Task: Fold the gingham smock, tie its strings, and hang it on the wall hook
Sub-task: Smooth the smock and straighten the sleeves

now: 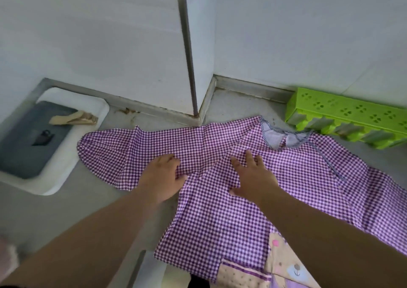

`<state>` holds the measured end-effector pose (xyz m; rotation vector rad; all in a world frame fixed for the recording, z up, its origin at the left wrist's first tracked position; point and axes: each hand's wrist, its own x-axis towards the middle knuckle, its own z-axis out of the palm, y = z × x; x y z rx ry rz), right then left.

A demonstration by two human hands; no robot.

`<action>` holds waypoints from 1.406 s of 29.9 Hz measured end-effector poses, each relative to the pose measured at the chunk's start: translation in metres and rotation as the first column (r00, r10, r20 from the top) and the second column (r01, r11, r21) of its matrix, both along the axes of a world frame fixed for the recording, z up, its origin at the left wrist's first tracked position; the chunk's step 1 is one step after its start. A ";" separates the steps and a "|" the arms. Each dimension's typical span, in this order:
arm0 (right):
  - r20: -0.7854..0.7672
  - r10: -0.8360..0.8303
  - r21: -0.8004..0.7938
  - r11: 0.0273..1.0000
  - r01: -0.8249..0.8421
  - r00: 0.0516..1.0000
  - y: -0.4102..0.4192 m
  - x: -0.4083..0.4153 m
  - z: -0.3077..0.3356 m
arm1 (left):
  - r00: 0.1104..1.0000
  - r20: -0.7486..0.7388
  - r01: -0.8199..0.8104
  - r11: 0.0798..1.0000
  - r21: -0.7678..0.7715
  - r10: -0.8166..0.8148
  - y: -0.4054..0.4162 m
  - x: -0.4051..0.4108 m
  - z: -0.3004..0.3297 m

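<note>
Folding stage: your left hand [161, 176] pinches the smock [242, 199] at its left sleeve; your right hand [251, 173] presses spread, flat. Next, judged: fold sleeve rightward.

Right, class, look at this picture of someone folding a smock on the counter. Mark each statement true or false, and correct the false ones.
1. The gingham smock lies spread on the grey counter. True.
2. The left hand grips the smock's sleeve. True.
3. The right hand is lifted clear of the cloth. False: it rests flat on the smock, fingers spread.
4. A green plastic rack stands against the wall on the right. True.
5. The smock is plain blue. False: it is purple and white checked.
6. The wooden clothes peg is clipped to the smock. False: it lies on the tray at the left, apart from the smock.
</note>
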<state>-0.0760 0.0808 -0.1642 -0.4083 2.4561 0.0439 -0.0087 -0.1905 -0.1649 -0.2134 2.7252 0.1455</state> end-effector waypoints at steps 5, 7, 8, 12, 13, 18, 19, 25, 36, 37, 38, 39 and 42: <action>0.010 0.007 0.040 0.999 -0.008 1.000 -0.008 -0.005 0.004 | 0.860 -0.093 -0.505 0.863 -0.013 0.502 -0.065 0.030 -0.003; 0.007 0.019 0.062 0.998 -0.020 1.000 -0.017 -0.006 0.005 | 0.721 -0.083 -0.684 0.726 0.074 0.688 -0.085 0.040 0.005; 0.010 0.017 0.072 0.997 -0.018 1.000 -0.015 -0.006 0.005 | 0.642 -0.060 -0.751 0.643 0.151 0.764 -0.088 0.040 0.006; 0.022 0.016 0.085 0.996 -0.017 1.000 -0.018 -0.006 0.006 | 0.261 0.390 -0.898 0.074 0.433 0.883 -0.103 0.040 -0.002; 0.023 0.015 0.083 0.996 -0.017 1.000 -0.018 -0.006 0.006 | 0.207 0.529 -0.911 -0.035 0.412 0.823 -0.098 0.042 0.003; 0.028 0.017 0.087 0.996 -0.019 0.999 -0.019 -0.007 0.005 | 0.215 0.821 -0.943 0.330 0.034 0.529 -0.082 0.048 0.032; 0.030 0.017 0.090 0.996 -0.020 0.999 -0.019 -0.007 0.005 | 0.204 0.833 -0.938 0.348 0.015 0.514 -0.081 0.050 0.032; 0.023 0.014 0.087 0.996 -0.016 1.000 -0.020 -0.007 0.004 | 0.368 0.612 -0.927 0.228 0.296 0.700 -0.086 0.048 0.015; 0.027 -0.004 0.078 0.997 0.001 1.000 -0.018 -0.006 0.001 | 0.770 0.168 -0.618 0.785 -0.047 0.616 -0.171 0.019 -0.092; 0.027 -0.005 0.075 0.997 0.003 1.000 -0.017 -0.005 0.001 | 0.743 0.162 -0.655 0.755 -0.017 0.649 -0.174 0.018 -0.087; 0.025 -0.005 0.075 0.997 0.003 1.000 -0.017 -0.006 0.000 | 0.719 0.163 -0.687 0.726 0.026 0.675 -0.177 0.017 -0.083; 0.024 -0.006 0.074 0.997 0.004 1.000 -0.017 -0.006 0.000 | 0.683 0.165 -0.728 0.681 0.078 0.711 -0.182 0.013 -0.087; 0.025 -0.010 0.074 0.997 0.008 1.000 -0.018 -0.006 0.001 | 0.517 0.109 -0.846 0.488 0.215 0.849 -0.167 0.012 -0.066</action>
